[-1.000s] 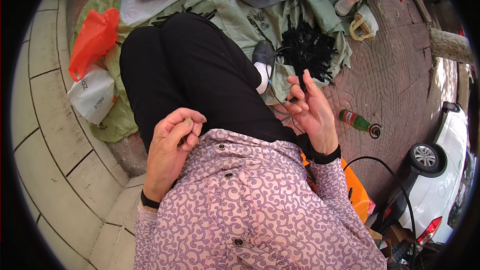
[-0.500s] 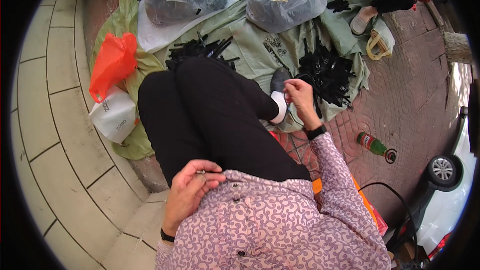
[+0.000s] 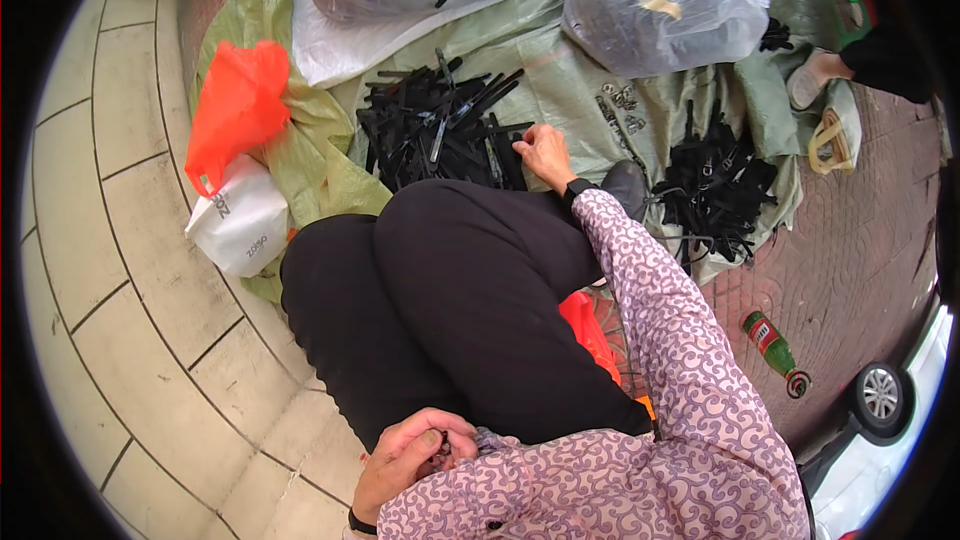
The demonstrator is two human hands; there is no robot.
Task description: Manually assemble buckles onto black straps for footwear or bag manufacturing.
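Observation:
My right hand [image 3: 543,154] reaches over my bent knee to the right edge of a heap of black straps [image 3: 430,130] on the green sheet. Its fingertips are pinched together at the end of a black strap [image 3: 512,128]. Close to my waist, my left hand [image 3: 420,455] is curled round small dark metal pieces [image 3: 440,448], which its fingers partly cover. Another heap of black straps with metal fittings [image 3: 715,180] lies to the right of my shoe [image 3: 625,188]. Small metal parts [image 3: 620,100] are scattered on the sheet between the two heaps.
Two large clear plastic bags [image 3: 665,10] stand at the back. An orange bag [image 3: 240,105] and a white bag [image 3: 240,220] lie to the left. A green bottle [image 3: 772,345] lies on the paving. Another person's foot [image 3: 805,83] is beside a cream bag [image 3: 833,140].
My right hand has moved left from beside my shoe to the left strap heap. My left hand has curled further closed. The view has shifted, bringing that heap more into sight.

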